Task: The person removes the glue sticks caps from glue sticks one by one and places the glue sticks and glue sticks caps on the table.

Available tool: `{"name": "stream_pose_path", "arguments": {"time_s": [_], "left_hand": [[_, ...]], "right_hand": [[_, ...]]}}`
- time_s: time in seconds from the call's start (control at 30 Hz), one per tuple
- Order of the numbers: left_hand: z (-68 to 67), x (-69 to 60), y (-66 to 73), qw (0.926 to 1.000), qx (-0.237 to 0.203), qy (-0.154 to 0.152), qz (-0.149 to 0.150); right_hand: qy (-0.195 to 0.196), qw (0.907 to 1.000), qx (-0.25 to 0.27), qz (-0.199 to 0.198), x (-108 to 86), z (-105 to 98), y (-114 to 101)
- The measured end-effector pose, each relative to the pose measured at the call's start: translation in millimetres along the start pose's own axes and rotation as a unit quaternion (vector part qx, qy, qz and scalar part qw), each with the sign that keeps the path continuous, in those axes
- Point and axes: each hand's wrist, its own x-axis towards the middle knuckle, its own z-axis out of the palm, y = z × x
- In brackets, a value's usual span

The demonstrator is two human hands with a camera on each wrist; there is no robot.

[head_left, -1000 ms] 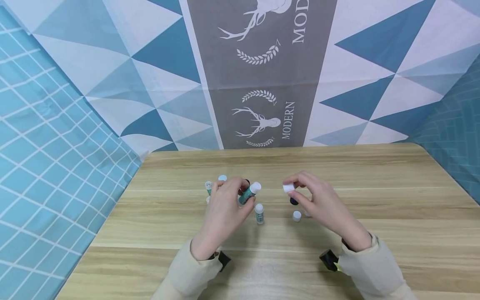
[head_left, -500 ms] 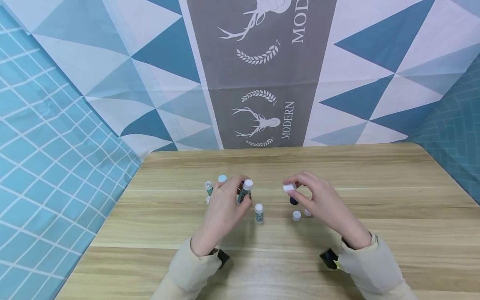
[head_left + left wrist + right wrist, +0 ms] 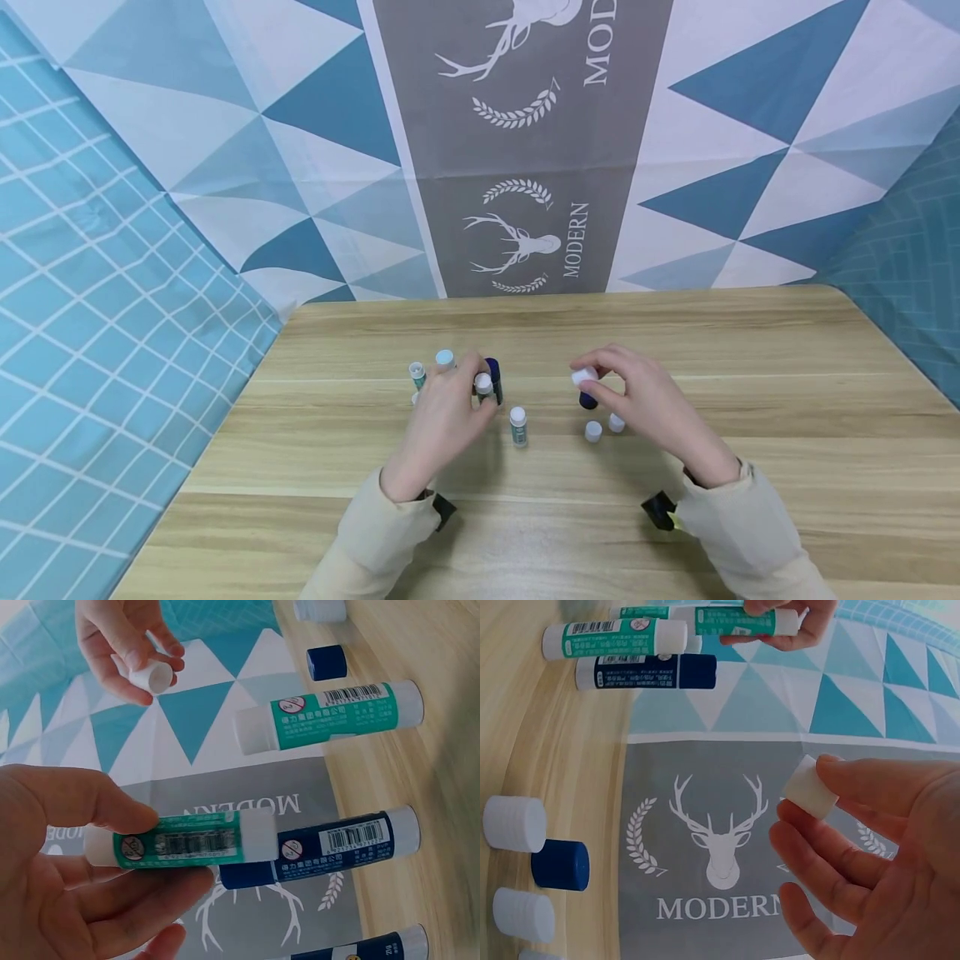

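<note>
My left hand [image 3: 442, 417] holds a green glue stick [image 3: 180, 844] with white ends above the table, between thumb and fingers. Its white top [image 3: 483, 382] faces the head camera. Directly behind it is a dark blue glue stick [image 3: 493, 375] standing on the table, partly covered by the hand. Another green glue stick [image 3: 518, 427] stands upright nearer the front. My right hand [image 3: 648, 408] pinches a small white cap [image 3: 810, 787] between thumb and fingertips, off the table. Below that hand lie a dark blue cap [image 3: 588, 401] and white caps [image 3: 593, 432].
More glue sticks [image 3: 417, 375] stand left of my left hand, partly hidden by it. A light-topped one [image 3: 446, 358] is behind its fingers. The wooden table [image 3: 787, 392] ends at a patterned cloth backdrop [image 3: 517, 150].
The glue stick in my left hand has tipped from slanted to nearly upright and come down slightly left, uncovering the dark blue one. My right hand has shifted slightly right with the cap.
</note>
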Motion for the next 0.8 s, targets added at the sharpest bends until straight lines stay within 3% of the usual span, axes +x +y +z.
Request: {"name": "stream_pose_path", "arguments": {"time_s": [0.37,0.53,0.8], "left_hand": [[0.6,0.0,-4.1,0.9927,-0.021,-0.096,-0.070],[2.7,0.6,-6.8,0.9897,-0.021,-0.115,-0.083],[5.7,1.5,-11.1,0.9892,-0.015,-0.122,-0.080]], "right_hand": [[-0.019,0.9988,-0.020,0.040,1.6,1,8],[-0.033,0.9977,-0.018,0.057,1.7,1,11],[-0.060,0.9941,-0.029,0.086,1.1,-2,15]]}}
